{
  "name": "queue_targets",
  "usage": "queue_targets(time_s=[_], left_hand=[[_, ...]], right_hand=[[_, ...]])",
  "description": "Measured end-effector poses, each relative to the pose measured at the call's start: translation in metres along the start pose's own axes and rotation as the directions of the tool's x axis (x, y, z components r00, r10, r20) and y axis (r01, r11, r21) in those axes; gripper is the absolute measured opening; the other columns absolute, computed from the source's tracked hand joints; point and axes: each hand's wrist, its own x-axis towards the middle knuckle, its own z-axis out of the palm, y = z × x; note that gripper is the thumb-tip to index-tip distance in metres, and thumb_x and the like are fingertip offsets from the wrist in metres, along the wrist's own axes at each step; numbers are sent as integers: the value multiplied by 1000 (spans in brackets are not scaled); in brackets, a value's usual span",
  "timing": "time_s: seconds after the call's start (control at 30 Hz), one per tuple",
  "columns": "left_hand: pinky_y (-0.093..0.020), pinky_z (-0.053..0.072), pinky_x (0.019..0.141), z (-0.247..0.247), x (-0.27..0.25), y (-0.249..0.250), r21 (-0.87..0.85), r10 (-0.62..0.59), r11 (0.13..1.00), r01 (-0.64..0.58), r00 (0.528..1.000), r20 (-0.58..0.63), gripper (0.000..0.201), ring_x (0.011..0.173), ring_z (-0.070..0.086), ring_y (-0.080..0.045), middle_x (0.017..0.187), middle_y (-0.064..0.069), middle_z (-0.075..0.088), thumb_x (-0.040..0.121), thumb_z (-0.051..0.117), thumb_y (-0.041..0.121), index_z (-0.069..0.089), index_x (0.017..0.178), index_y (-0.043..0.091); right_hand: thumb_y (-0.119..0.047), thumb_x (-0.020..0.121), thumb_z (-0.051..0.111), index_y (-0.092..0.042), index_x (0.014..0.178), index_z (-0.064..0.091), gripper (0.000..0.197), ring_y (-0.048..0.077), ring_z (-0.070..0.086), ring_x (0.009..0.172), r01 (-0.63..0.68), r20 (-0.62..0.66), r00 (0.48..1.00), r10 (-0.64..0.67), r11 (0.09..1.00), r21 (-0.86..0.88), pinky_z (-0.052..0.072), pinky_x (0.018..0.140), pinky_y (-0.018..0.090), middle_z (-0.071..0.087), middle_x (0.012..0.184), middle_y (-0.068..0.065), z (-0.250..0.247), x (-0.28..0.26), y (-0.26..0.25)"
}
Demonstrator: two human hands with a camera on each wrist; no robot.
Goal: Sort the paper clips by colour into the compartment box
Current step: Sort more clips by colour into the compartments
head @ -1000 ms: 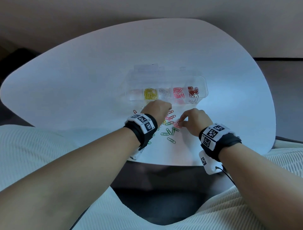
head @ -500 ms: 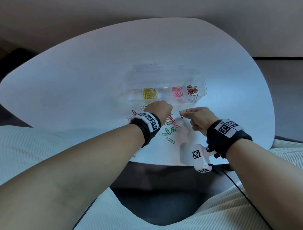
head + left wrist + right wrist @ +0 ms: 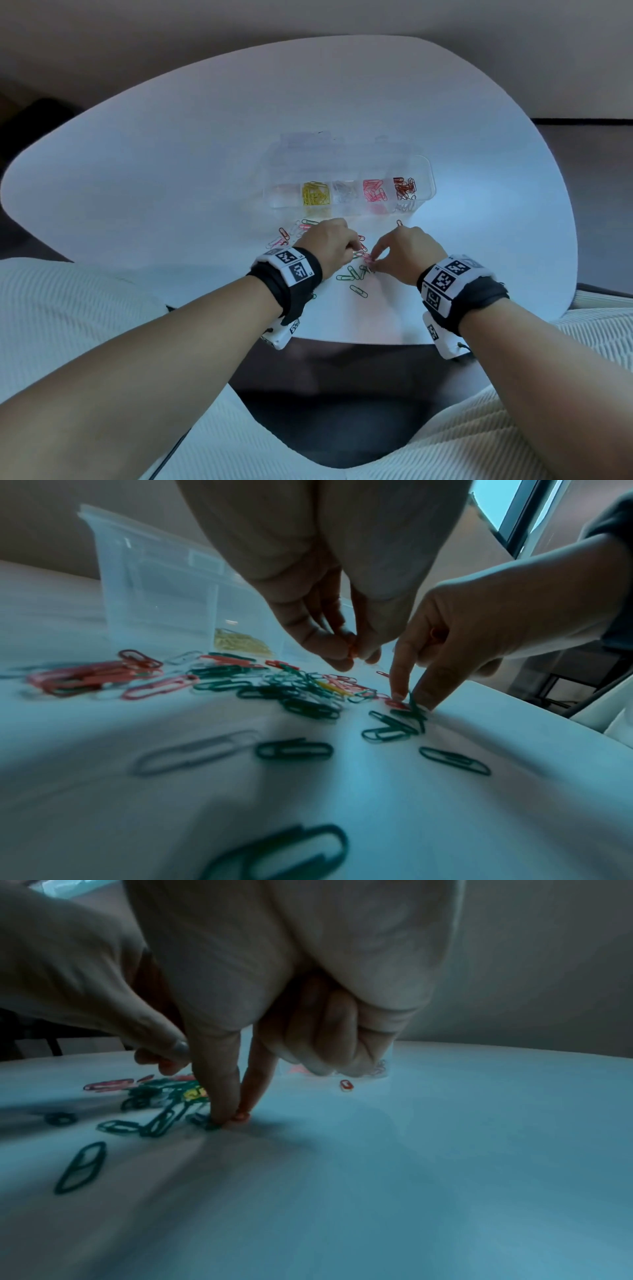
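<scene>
Right hand (image 3: 406,255) back down, pinching green clip (image 3: 211,1125); left hand (image 3: 330,245) pinching red clip (image 3: 352,650).

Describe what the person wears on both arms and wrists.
Both forearms are bare. Each wrist carries a black wrap, left and right, bearing white blocks printed with black square markers. A white camera unit hangs under each, and a thin dark cable trails from the right one.

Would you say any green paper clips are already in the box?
No, the box holds yellow, clear, pink and red clips; the green clips lie on the table.
</scene>
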Motion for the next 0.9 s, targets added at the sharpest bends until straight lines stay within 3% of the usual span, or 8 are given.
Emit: queue_targets(time_s=[0.13, 0.27, 0.37, 0.43, 0.5, 0.63, 0.8, 0.9], left_hand=[[-32, 42, 86, 7, -1, 5, 139, 6, 990, -21, 994, 114, 32, 108, 54, -26, 114, -9, 57, 97, 49, 20, 63, 125, 19], [-31, 43, 82, 9, -5, 4, 235, 13, 970, -64, 977, 211, 28, 106, 55, -26, 114, -7, 54, 96, 52, 21, 67, 119, 22], [-32, 46, 85, 8, -6, 1, 158, 15, 987, -33, 993, 114, 27, 103, 56, -25, 113, -7, 54, 96, 52, 17, 67, 117, 19], [-33, 49, 82, 7, -5, -1, 58, -4, 998, 5, 1000, -16, 31, 94, 58, -25, 109, -6, 52, 94, 51, 5, 65, 119, 15], [-31, 50, 76, 4, -3, 0, -22, -17, 1000, 16, 997, -70, 39, 86, 57, -22, 103, -3, 47, 88, 50, -9, 64, 118, 13], [-28, 49, 73, 0, -1, 2, -124, -46, 992, 37, 997, -70, 42, 83, 54, -21, 98, 1, 41, 84, 46, -17, 65, 108, 11], [-25, 48, 75, 1, -1, -5, -141, -49, 989, 41, 998, -48, 40, 83, 52, -15, 101, -2, 56, 83, 48, -17, 67, 104, 11], [-27, 42, 76, 0, 0, -3, -132, -90, 988, 81, 994, -59, 31, 89, 52, -19, 100, -5, 60, 89, 42, -6, 63, 103, 12]], right_hand=[[-43, 77, 74, -28, 85, 74, 16, 20, 62, 72, -69, 7, 998, 69, 997, -19, 41, 57, 23, 65, 84, 0, 2, 0, 0], [-39, 77, 73, -20, 84, 73, 20, 21, 62, 73, -124, 9, 992, 124, 992, 6, 47, 61, 25, 66, 83, 2, 6, 1, -1], [-38, 75, 75, -16, 82, 72, 23, 23, 65, 73, -141, 17, 990, 140, 989, 32, 50, 63, 26, 67, 81, 4, 8, 2, 0], [-39, 76, 74, -17, 82, 72, 23, 22, 64, 73, -136, 15, 991, 135, 990, 35, 50, 62, 26, 67, 81, 4, 8, 3, 1], [-41, 77, 74, -20, 82, 72, 21, 20, 63, 73, -123, 6, 992, 123, 992, 33, 49, 61, 25, 66, 84, 1, 6, 4, 2], [-39, 79, 74, -24, 88, 71, 18, 20, 63, 77, -119, -14, 993, 119, 993, -19, 47, 63, 26, 65, 89, 0, 0, 7, 3], [-42, 79, 73, -20, 92, 69, 26, 24, 63, 76, -152, -1, 988, 152, 986, -75, 47, 63, 26, 64, 86, 3, 6, 4, 0], [-41, 79, 72, -17, 92, 68, 29, 25, 64, 77, -164, 19, 986, 165, 985, -43, 49, 66, 27, 66, 89, 5, 8, 4, -3]])
